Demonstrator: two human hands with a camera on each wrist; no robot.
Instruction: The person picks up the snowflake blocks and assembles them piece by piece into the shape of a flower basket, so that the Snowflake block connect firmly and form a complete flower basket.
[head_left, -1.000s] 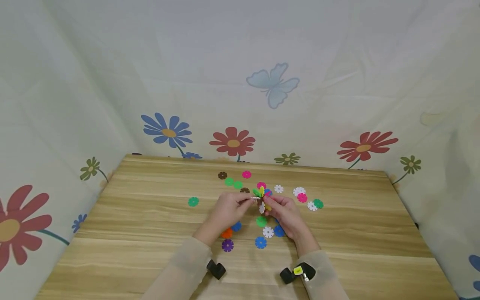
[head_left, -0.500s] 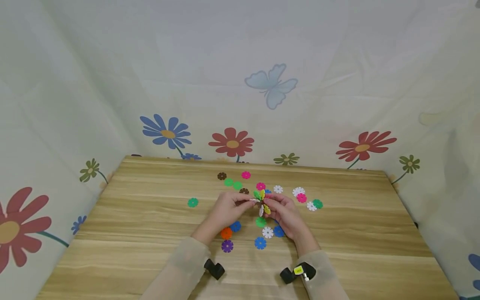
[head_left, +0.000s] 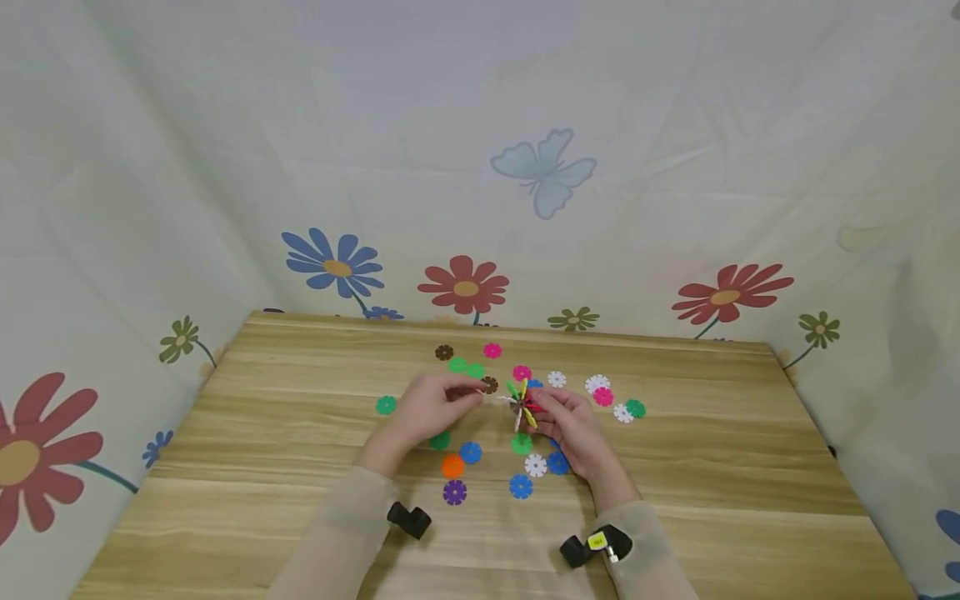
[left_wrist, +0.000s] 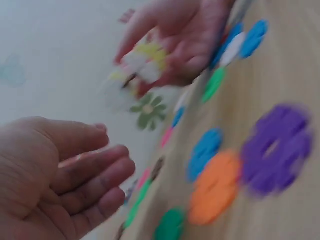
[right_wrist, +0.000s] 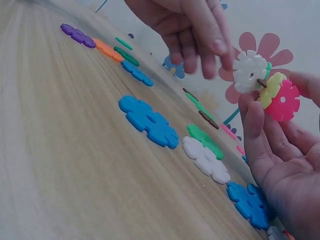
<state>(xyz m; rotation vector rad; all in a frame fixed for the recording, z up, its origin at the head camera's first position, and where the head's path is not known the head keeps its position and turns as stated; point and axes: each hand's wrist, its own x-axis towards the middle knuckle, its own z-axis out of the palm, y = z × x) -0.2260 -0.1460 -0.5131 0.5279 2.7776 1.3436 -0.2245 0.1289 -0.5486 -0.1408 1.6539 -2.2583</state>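
Note:
My right hand [head_left: 576,429] holds a cluster of interlocking snowflake discs [head_left: 519,405] above the middle of the table. In the right wrist view its fingers and thumb pinch the pink disc [right_wrist: 284,101] side; a yellow disc [right_wrist: 272,89], a white disc [right_wrist: 250,71] and a bit of green fan out around a brown centre piece. My left hand [head_left: 429,407] is apart from the cluster, to its left. Its fingers are loosely bent in the left wrist view, with nothing seen between them. The cluster is blurred in that view.
Loose discs lie flat on the wooden table [head_left: 300,467]: an orange disc [head_left: 452,466], a purple disc [head_left: 454,492], a blue disc [head_left: 521,486] and a white disc [head_left: 536,465] in front, several others behind and to the right. A flower-printed cloth [head_left: 637,208] hangs behind.
My left hand has let go of the cluster's white disc and moved left, uncovering a dark green disc on the table. The right hand keeps the cluster nearly in place.

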